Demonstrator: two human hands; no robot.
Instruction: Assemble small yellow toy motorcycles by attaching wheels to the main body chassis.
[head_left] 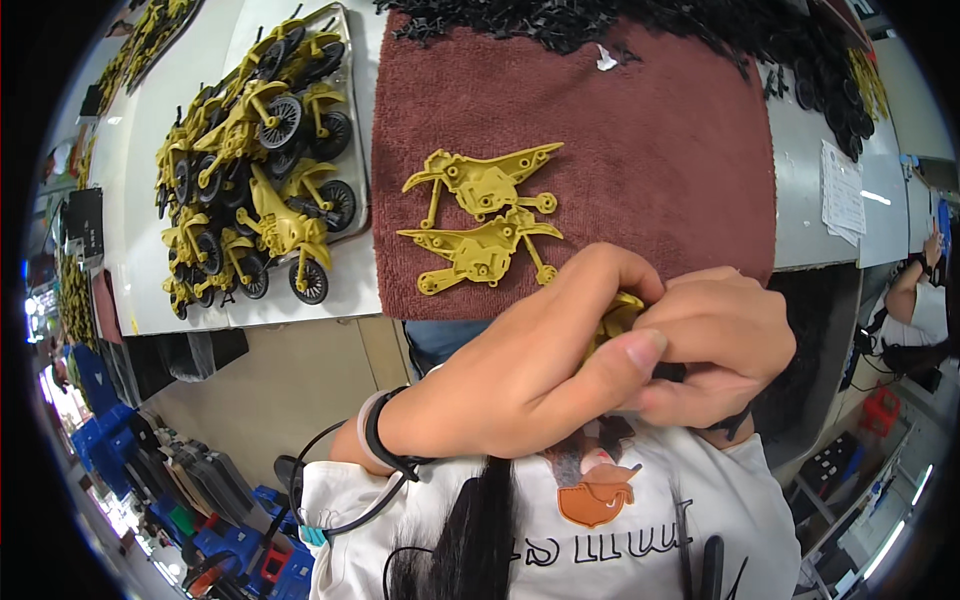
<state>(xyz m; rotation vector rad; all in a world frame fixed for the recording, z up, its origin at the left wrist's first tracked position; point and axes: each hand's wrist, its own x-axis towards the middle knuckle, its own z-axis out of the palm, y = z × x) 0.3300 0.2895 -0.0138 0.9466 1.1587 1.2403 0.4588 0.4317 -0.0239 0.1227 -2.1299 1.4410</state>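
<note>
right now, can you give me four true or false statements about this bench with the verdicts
1. Two yellow toy-motorcycle body halves lie on the reddish-brown towel. True.
2. The wheeled toy motorcycles are right of the towel. False: they are left of it.
3. Small black parts are heaped at the towel's far edge. True.
4. The left hand and right hand are wide apart. False: they meet at a yellow part.

The half-shells (490, 182) are yellow, the towel (660, 150) plain maroon.

Bright light — bowed, dark edges
</note>
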